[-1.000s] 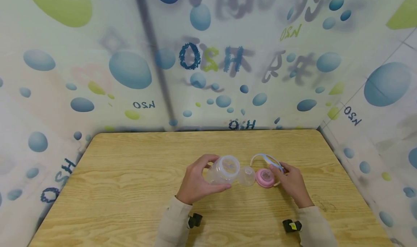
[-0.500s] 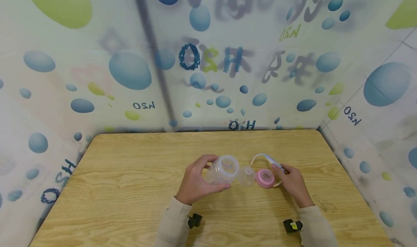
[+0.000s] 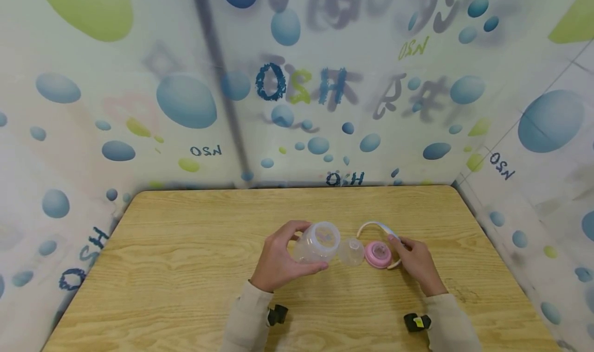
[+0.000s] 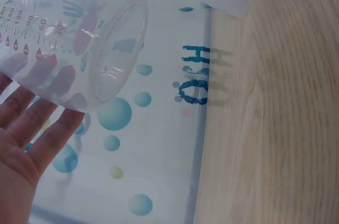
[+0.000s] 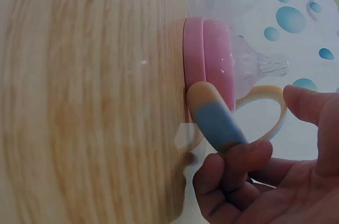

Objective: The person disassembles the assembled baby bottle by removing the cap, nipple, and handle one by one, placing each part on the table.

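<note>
My left hand (image 3: 281,262) grips a clear baby bottle (image 3: 319,242), tilted with its open mouth toward the head camera. Red measuring marks run along the bottle wall (image 4: 39,28) in the left wrist view. A blue and cream bottle handle (image 5: 214,118) is in my right hand (image 3: 415,260), the fingers curled round its blue part. Beside it on the table sits a pink collar (image 3: 378,254), its clear teat (image 5: 259,65) pointing up. A clear dome cap (image 3: 351,252) stands between the bottle and the collar.
Everything lies over a wooden table (image 3: 185,249) with a patterned wall (image 3: 297,130) along its back edge. Another patterned wall (image 3: 552,187) flanks the right side. A black wrist mount (image 3: 277,315) shows at the left wrist.
The handle has turned slightly in my right hand, and its blue part has swung a little. My left hand and the bottle have hardly moved; the cap and collar stay in place.
</note>
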`<state>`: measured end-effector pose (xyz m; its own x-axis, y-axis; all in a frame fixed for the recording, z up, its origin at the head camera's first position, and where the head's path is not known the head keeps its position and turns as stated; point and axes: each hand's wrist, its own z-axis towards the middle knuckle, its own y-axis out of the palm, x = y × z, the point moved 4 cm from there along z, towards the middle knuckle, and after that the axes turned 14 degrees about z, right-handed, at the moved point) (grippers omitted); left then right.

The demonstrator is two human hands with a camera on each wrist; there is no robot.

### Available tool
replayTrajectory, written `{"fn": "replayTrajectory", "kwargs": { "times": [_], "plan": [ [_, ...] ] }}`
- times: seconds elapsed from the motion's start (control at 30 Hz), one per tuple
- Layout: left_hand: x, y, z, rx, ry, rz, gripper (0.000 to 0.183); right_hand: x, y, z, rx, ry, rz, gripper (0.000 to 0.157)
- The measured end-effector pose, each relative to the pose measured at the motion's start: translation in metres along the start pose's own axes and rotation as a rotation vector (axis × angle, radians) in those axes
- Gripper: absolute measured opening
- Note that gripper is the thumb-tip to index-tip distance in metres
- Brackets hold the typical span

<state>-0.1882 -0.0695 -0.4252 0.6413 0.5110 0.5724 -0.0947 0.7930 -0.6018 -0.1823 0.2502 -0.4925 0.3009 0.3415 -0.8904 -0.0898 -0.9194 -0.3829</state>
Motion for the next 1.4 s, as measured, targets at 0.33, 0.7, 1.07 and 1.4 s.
{"fn": "replayTrajectory", "kwargs": {
  "times": [0.33, 0.7, 1.07, 1.4],
  "plan": [
    [0.000, 0.001, 0.000, -0.003, 0.003, 0.001, 0.070, 0.001, -0.001, 0.001, 0.026, -0.009, 0.032, 0.076],
    [-0.001, 0.002, 0.000, -0.013, -0.019, -0.031, 0.070, -0.007, -0.003, -0.006, 0.130, -0.118, -0.072, 0.079],
    [0.000, 0.008, 0.000, -0.041, -0.042, -0.147, 0.073, -0.049, 0.035, -0.029, 0.129, -0.614, 0.179, 0.047],
    [0.001, 0.014, -0.002, -0.077, -0.027, -0.179, 0.071, -0.084, 0.069, -0.059, -0.260, -0.772, 0.240, 0.059]
  ]
}}
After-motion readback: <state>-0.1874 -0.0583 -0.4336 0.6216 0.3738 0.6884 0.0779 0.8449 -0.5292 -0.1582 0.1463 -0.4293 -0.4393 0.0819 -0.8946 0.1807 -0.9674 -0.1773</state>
